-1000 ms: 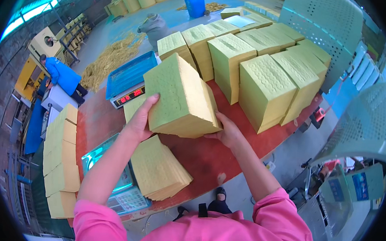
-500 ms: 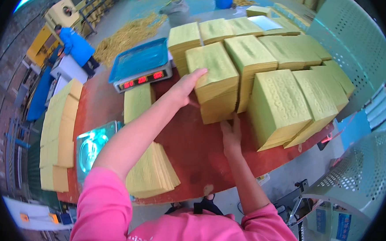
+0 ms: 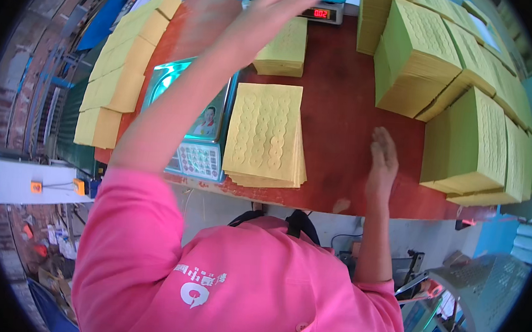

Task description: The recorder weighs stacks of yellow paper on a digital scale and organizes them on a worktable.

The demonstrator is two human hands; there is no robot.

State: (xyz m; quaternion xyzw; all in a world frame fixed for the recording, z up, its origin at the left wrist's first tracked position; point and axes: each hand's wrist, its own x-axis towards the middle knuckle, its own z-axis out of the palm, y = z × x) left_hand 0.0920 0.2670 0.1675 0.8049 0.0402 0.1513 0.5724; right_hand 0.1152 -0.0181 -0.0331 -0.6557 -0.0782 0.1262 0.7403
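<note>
My left hand (image 3: 275, 11) reaches far forward over the table, its fingers stretched out beside the blue tray scale (image 3: 331, 13) with the red digits; nothing shows in it. Low over the bare red tabletop, my right hand (image 3: 383, 160) has its fingers extended and holds nothing. To its right stand tall blocks of yellow paper (image 3: 465, 138), embossed with rows of coin shapes. A lower, slightly fanned stack of yellow paper (image 3: 265, 132) lies between my arms. Behind that stack sits another small paper stack (image 3: 282, 48).
A second scale (image 3: 196, 159) with a shiny plate and keypad lies under my left forearm. More paper blocks (image 3: 117, 87) line up along the far left. The red table's (image 3: 334, 140) front edge runs close to my body. A perforated metal guard (image 3: 484, 289) stands at lower right.
Both hands have let go of the tall paper block, which stands with the others at right. My left hand has moved toward the scale. The view has turned, shifting the table rightward and up.
</note>
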